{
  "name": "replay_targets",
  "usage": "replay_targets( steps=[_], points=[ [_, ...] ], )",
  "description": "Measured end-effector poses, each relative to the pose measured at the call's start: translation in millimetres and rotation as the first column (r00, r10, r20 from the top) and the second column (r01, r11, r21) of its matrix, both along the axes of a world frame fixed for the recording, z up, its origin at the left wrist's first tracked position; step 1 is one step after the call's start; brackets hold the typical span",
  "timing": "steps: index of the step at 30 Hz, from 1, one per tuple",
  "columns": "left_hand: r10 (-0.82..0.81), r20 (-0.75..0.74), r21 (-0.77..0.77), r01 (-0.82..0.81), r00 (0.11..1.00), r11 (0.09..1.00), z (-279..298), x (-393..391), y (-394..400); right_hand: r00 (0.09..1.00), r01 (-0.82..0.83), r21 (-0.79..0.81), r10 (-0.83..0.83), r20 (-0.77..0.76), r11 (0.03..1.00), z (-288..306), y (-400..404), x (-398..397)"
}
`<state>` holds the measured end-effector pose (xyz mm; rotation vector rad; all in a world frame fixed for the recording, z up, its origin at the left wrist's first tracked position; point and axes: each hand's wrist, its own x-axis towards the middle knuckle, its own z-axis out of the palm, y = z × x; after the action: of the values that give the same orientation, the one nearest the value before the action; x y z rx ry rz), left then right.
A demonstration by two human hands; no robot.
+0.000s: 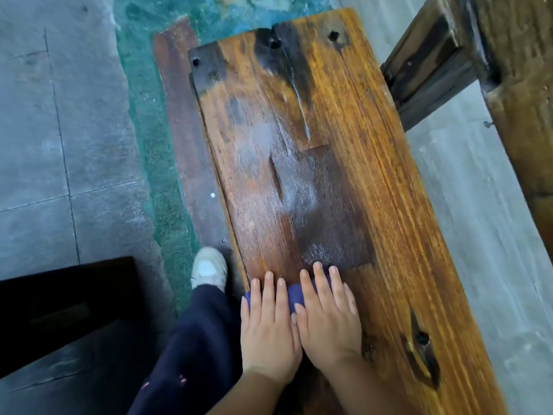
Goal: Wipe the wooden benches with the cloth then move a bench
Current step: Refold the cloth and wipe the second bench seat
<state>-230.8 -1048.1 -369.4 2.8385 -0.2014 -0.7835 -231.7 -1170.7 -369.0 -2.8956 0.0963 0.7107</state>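
Observation:
A long wooden bench with orange-brown grain and dark patches runs from the top middle to the bottom right. Its middle shines wet. A dark blue cloth lies on the near part of the bench top, mostly covered by both hands. My left hand presses flat on the cloth near the bench's left edge, fingers straight. My right hand lies flat beside it, touching it, fingers stretched over the cloth.
Another wooden structure stands at the right, close to the bench. A dark board lies on the floor along the bench's left side. My leg and white shoe stand left of the bench. A black object fills the lower left.

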Motion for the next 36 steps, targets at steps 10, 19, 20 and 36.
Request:
replay_targets(
  steps=[10, 19, 20, 36],
  points=[
    [-0.016, 0.121, -0.125, 0.031, 0.992, 0.992, -20, 69, 25, 0.966, -0.244, -0.001, 0.243, 0.086, 0.970, -17, -1, 85],
    [0.072, 0.274, -0.205, -0.015, 0.959, 0.979, -25, 302, 65, 0.977, -0.131, -0.088, 0.144, 0.157, 0.987, -15, 53, 315],
    [0.098, 0.285, -0.211, -0.037, 0.953, 0.977, -26, 331, 69, 0.976, -0.120, -0.095, 0.134, 0.170, 0.988, -17, 58, 344],
    [0.062, 0.338, -0.222, 0.016, 0.939, 0.975, -38, 541, 101, 0.923, -0.232, -0.060, 0.239, 0.301, 0.971, -29, 79, 562]
  ],
)
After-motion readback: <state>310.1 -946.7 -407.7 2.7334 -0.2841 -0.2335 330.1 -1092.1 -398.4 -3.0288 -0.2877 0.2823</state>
